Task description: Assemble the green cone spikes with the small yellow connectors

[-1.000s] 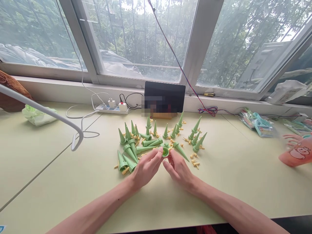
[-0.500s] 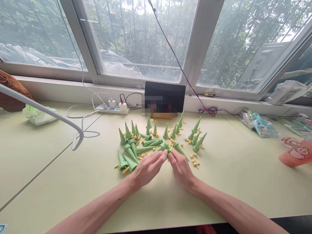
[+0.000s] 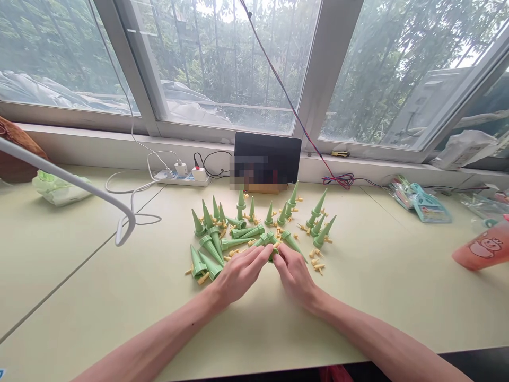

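My left hand (image 3: 238,276) and my right hand (image 3: 293,273) meet fingertip to fingertip over a green plastic cone (image 3: 272,253) low on the pale green table (image 3: 119,297). Both hands pinch it, and the fingers hide most of it. Just beyond them lies a pile of green cones (image 3: 222,236), some upright, some on their sides. Small yellow plugs (image 3: 318,264) are scattered among them and to the right of my right hand.
A dark tablet (image 3: 267,159) leans against the sill behind the pile. A power strip (image 3: 183,178) with white cables sits at the back left, and a white curved tube (image 3: 79,185) crosses the left. Packets (image 3: 421,204) and an orange pouch (image 3: 483,246) lie at the right.
My hands dropped from holding the cone up, with its open end showing, to pressing together on it near the table. The person's fingers beside the orange pouch are gone.
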### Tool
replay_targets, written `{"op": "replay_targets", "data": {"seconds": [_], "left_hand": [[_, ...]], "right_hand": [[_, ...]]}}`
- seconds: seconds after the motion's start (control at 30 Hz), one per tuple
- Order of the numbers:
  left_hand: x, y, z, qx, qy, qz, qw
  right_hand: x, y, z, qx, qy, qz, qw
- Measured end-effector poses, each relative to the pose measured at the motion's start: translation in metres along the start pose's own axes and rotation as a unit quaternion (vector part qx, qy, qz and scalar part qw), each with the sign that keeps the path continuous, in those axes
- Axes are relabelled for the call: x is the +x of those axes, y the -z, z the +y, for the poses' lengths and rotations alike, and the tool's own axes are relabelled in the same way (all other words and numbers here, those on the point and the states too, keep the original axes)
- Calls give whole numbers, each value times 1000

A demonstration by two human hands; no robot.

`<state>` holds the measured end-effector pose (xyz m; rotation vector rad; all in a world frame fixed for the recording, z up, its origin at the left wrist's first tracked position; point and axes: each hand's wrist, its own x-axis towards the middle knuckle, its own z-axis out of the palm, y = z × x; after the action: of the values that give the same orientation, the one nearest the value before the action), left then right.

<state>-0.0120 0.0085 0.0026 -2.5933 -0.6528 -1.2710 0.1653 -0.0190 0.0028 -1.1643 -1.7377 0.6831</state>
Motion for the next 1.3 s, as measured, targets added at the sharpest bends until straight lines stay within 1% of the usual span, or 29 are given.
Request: {"op": "replay_targets", "data": {"seconds": [0.13, 0.23, 0.33, 0.43, 0.5, 0.57, 0.63, 0.73, 0.77, 0.83, 0.97, 1.17, 1.23, 1.3], "left_hand": [[-1, -1, 0, 0, 30, 2, 1000], [-1, -2, 2, -22, 74, 15, 997], [-1, -5, 5, -93, 140, 24, 986], [0, -6, 9, -162, 209, 44, 963], [2, -5, 12, -198, 270, 45, 941], [3, -4, 13, -252, 333, 18, 909], [5, -3, 14, -322, 386, -9, 865], [8, -2, 14, -413, 441, -24, 796], [9, -2, 14, -434, 453, -28, 778], [12, -1, 14, -460, 468, -39, 753], [15, 3, 15, -482, 486, -44, 728], [16, 7, 14, -506, 501, -27, 701], [17, 7, 14, -507, 504, -24, 699], [18, 7, 13, -501, 503, -22, 704]], "right_hand": [[0, 0, 0, 5, 1, -8, 1000], [0, 1, -2, 10, 0, -5, 1000], [0, 2, -3, 19, -10, 2, 1000], [0, 3, -2, 30, -24, 10, 999], [0, 4, -2, 35, -28, 15, 999], [0, 4, -2, 36, -26, 15, 999], [0, 5, -3, 36, -20, 11, 999], [1, 5, -5, 36, 3, -1, 999], [1, 5, -6, 35, 14, -6, 999], [1, 5, -6, 32, 35, -17, 999], [3, 7, -3, 27, 50, -38, 998], [4, 7, 0, 42, 44, -83, 995], [3, 7, 1, 40, 33, -90, 995], [2, 7, 2, 40, 25, -100, 994]]}}
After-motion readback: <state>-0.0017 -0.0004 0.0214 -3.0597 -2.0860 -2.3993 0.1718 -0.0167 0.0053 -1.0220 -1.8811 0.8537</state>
